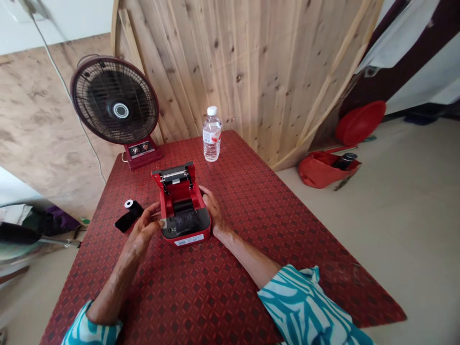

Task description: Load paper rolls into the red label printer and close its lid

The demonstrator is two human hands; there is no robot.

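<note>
A red and grey label printer sits on the table with its lid raised. Inside its bay lies a dark roll, with a black sheet spread over the front grey part. My left hand holds the printer's left side, thumb on its top edge by a light-coloured tab. Against the right side rests my right hand, fingers curled along the wall and partly hidden behind it. Left of the printer lies a small roll with a white core, a black strip extending from it.
The table has a red patterned cover. A dark red fan stands at the back left, and an upright clear water bottle at the back. Wooden boards rise behind. A red bag is on the floor at right.
</note>
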